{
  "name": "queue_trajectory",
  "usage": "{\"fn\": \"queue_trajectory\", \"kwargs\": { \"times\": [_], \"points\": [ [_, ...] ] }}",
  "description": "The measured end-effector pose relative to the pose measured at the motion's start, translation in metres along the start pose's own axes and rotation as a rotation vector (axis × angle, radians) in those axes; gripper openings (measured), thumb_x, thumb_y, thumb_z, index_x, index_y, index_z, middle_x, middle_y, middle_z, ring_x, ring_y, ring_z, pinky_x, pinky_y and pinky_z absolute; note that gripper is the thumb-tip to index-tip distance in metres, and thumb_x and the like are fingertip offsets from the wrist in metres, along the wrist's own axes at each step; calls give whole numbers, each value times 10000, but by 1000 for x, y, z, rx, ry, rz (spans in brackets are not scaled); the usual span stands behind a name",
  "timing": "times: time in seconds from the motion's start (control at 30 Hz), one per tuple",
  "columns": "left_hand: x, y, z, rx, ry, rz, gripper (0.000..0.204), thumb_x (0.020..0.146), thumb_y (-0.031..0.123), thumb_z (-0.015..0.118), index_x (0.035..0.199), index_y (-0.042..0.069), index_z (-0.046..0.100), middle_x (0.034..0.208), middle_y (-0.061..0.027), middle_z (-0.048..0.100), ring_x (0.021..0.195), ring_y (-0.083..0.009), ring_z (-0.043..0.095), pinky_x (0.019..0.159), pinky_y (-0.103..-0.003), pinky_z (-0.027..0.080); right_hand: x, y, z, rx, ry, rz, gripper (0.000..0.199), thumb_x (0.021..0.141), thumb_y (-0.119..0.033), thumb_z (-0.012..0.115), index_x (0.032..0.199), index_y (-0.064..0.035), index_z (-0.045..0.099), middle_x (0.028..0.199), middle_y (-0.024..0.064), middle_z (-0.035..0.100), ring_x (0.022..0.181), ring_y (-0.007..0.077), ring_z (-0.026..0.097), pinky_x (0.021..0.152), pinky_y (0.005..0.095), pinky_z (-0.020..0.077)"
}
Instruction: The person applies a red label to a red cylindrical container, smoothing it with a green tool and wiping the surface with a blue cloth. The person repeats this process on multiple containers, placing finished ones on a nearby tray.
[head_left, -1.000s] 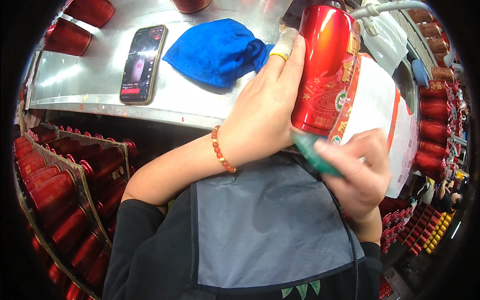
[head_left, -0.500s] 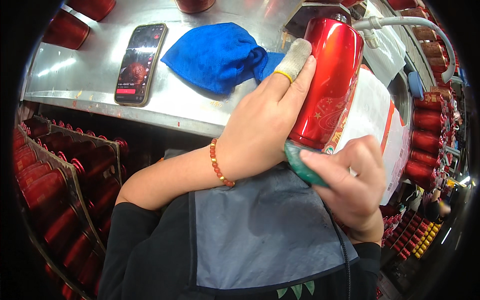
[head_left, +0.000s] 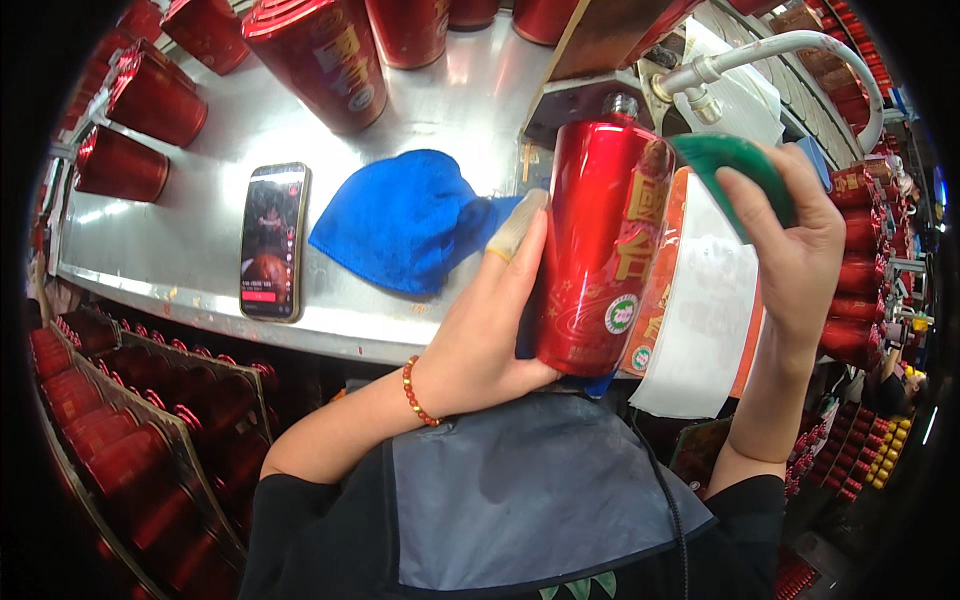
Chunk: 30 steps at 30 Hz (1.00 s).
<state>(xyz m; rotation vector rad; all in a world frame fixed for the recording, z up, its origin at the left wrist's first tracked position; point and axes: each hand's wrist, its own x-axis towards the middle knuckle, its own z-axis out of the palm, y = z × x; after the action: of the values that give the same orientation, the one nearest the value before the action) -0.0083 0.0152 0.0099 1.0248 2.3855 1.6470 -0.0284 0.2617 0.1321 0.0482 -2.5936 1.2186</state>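
Note:
A glossy red bottle point(head_left: 590, 250) with gold lettering and a round green-and-white emblem lies in front of me, its narrow neck pointing away. My left hand point(head_left: 485, 335), wearing a beige finger cot on one finger, is wrapped along the bottle's left side. Raised to the right of the bottle is my right hand point(head_left: 805, 240), its fingers pinching a flat green scraper point(head_left: 745, 178). The scraper's edge is close to the bottle's upper right side; I cannot tell whether they touch. White paper with red-orange borders point(head_left: 705, 310) lies along the bottle's right side.
On the metal table point(head_left: 340, 320) are a phone point(head_left: 272, 240), a crumpled blue cloth point(head_left: 390, 225) and several red bottles point(head_left: 315, 60). A curved pale pipe point(head_left: 780, 48) arches at upper right. Racks of red bottles point(head_left: 120, 440) stand below left and at the right.
My right hand has lifted the scraper from the bottle's near end up to its far right side. The bottle's gold lettering and emblem have come into view. The whole view has shifted.

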Motion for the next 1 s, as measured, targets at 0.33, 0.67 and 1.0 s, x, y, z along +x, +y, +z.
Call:
{"fn": "queue_trajectory", "kwargs": {
  "times": [0.33,0.67,1.0],
  "points": [
    [3,-5,-6,28,-70,2,1181,760,255,886,1607,-76,133,1635,-330,222,1528,-505,222,1231,-529,252,23,-9,0,-109,-257,-292,209,850,-7,771,1058,1,760,821,40,597,735,111,543,655,255,408],
    [8,0,-11,36,-131,-36,1225,755,283,902,1612,-80,106,1645,-320,209,1532,-508,207,1233,-531,247,46,3,-4,45,-347,-216,195,834,-28,777,1026,-1,754,805,16,562,745,109,506,654,268,362],
    [4,-3,-9,61,-107,-20,1233,750,290,908,1611,-82,107,1634,-325,226,1533,-505,209,1226,-533,256,62,-2,-5,-155,-354,-391,201,858,-45,775,1055,-6,762,803,13,595,757,88,553,676,253,414]
  ]
}}
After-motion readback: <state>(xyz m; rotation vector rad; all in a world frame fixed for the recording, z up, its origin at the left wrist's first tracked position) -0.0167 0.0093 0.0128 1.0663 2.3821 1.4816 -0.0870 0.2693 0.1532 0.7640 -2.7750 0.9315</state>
